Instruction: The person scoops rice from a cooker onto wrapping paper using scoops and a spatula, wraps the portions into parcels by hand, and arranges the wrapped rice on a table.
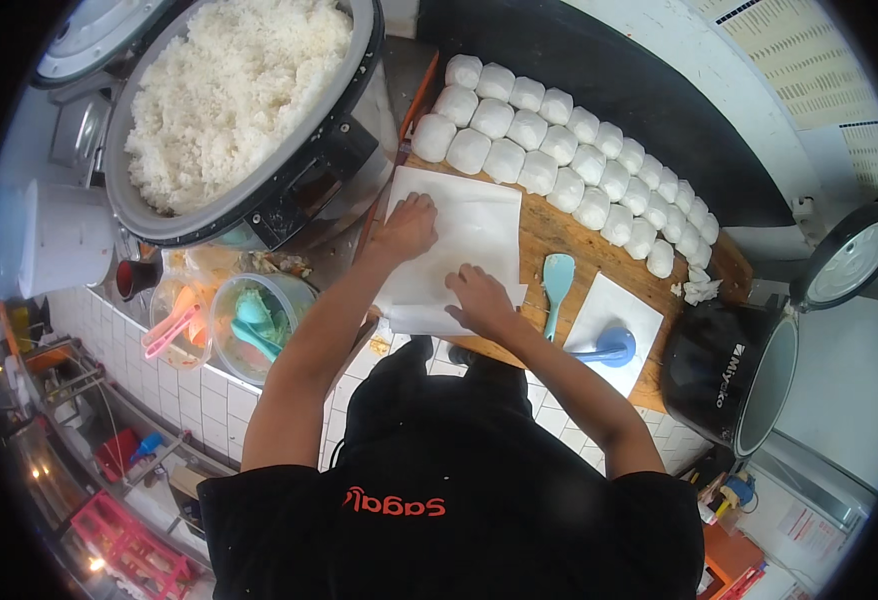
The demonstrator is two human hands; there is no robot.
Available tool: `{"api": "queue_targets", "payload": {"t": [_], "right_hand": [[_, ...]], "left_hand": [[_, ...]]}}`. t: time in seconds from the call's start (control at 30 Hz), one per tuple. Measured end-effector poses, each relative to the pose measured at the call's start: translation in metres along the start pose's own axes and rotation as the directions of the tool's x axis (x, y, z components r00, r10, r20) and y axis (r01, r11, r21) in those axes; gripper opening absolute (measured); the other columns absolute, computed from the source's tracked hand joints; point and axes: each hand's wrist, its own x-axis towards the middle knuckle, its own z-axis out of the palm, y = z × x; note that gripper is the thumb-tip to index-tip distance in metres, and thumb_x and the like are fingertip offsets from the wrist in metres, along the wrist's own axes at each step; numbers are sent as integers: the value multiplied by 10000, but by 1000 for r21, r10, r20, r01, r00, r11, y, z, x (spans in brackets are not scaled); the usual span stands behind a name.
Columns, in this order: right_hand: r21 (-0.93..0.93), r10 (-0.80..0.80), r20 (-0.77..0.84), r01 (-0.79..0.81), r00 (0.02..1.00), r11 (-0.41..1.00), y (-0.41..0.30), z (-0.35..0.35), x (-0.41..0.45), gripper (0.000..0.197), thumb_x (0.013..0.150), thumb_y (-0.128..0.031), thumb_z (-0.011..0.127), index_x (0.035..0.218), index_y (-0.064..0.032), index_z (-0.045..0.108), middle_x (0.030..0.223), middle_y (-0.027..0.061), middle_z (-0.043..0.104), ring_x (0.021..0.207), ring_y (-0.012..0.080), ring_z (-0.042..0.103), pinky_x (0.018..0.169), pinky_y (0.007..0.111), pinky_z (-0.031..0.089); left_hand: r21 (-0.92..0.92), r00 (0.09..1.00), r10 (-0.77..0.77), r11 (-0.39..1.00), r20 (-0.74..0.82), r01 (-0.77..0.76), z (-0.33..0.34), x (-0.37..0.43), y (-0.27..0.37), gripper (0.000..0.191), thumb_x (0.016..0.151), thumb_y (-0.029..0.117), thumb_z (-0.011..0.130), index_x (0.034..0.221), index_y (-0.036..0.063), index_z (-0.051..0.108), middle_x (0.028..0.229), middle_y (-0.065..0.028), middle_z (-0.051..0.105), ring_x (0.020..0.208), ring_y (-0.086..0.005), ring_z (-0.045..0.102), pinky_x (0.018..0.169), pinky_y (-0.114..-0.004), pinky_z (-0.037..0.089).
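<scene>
White wrapping paper [476, 202], apparently more than one sheet, lies on the wooden table before me. My left hand [410, 227] rests on its left part with bent fingers; whether they pinch the paper is hard to tell. Lower and to the right, my right hand [482, 300] touches the paper near its front edge, fingers spread. A turquoise rice paddle [558, 279] lies just right of the paper. Beyond it, a blue scoop [616, 347] sits on a separate white sheet [610, 309]. Rows of white paper-wrapped parcels [529, 129] line the back of the table.
A large cooker [326, 191] heaped with cooked rice [236, 90] stands at the left. Below it are a plastic tub [225, 330] with turquoise utensils and another container [176, 360] with pink-handled utensils. On the right stands a black Miyako rice cooker [698, 367], lid raised.
</scene>
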Motion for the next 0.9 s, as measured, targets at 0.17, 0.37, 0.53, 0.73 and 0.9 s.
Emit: {"api": "queue_targets", "payload": {"t": [0.17,0.37,0.53,0.73,0.9], "right_hand": [[12,29,35,-29,999,1000,13,8,-2,424,731,-214,774,1054,-75,537,1028,133,507,1002,327,537,847,410,477],[-76,70,-267,-93,961,993,19,-40,19,663,678,-259,808,1241,-106,494,1318,162,455,1220,355,456,1011,537,375],[-357,-57,157,111,986,927,46,-69,45,409,730,-212,756,1110,-119,637,1152,121,608,1214,284,500,1052,540,316],[-351,-275,140,307,951,884,51,-11,0,104,833,-110,567,900,-108,647,905,73,603,919,243,594,879,451,430],[-229,-229,60,236,972,944,75,28,-21,123,786,-76,617,907,-75,596,936,82,576,947,278,581,863,417,463]], "left_hand": [[-155,985,-54,985,164,80,-22,4,17,172,775,157,656,853,8,619,915,-133,614,984,-325,586,873,-419,472],[-463,914,-167,820,369,337,-54,15,26,308,692,99,770,928,11,594,880,-156,640,831,-334,650,753,-428,520],[79,900,297,938,320,-337,-40,-8,40,270,821,101,621,1088,90,578,921,-117,607,871,-275,651,757,-422,512],[204,900,352,891,256,-406,-10,-74,58,136,860,146,535,971,120,610,961,-73,590,955,-240,587,786,-391,476],[146,911,389,902,137,-407,25,-105,41,177,826,130,557,990,90,608,983,-71,595,947,-254,575,830,-399,471]]}}
